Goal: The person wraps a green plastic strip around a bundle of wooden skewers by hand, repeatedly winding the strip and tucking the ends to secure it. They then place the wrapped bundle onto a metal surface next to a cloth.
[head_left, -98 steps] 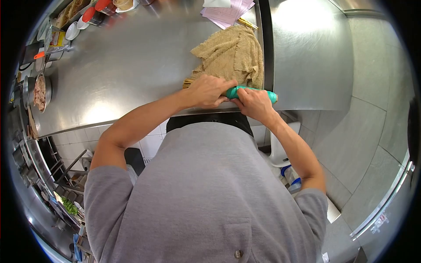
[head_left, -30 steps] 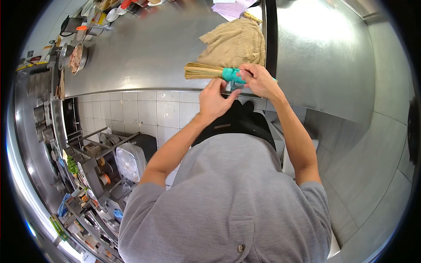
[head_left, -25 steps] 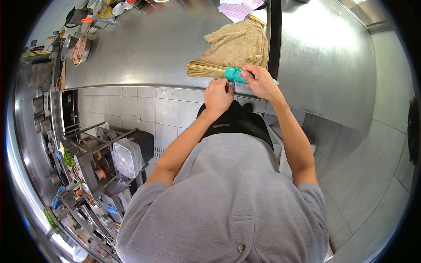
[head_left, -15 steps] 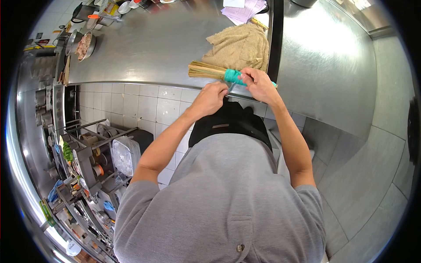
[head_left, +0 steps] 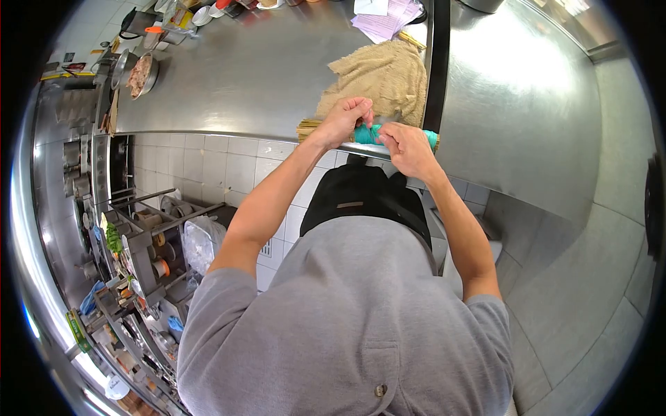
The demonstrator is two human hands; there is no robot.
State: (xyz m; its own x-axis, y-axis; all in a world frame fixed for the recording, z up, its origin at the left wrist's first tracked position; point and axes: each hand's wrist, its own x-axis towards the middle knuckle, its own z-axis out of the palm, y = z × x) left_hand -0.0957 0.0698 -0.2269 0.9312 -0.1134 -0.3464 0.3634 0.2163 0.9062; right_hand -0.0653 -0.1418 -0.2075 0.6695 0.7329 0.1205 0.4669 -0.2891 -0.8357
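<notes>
A bundle of thin bamboo sticks, a bamboo brush (head_left: 307,129), lies along the counter's front edge, its tips to the left. Turquoise-green strip (head_left: 364,134) is wound around its middle and right part. My left hand (head_left: 345,122) is raised over the brush, fingers pinched where a loose end of the strip seems to run up to them; the fingers partly hide it. My right hand (head_left: 409,148) is closed on the wrapped part from the near side. Just behind the brush lies a crumpled tan cloth (head_left: 381,76).
The steel counter (head_left: 243,83) holds a bowl of raw-looking meat (head_left: 142,76) at far left. Purple papers (head_left: 385,22) lie beyond the cloth. A dark gap separates the steel surface (head_left: 517,118) at right. Metal shelving (head_left: 156,229) stands on the left.
My left hand has moved from below the brush up and over it. The brush has shifted slightly nearer, and my right hand has moved slightly down with it.
</notes>
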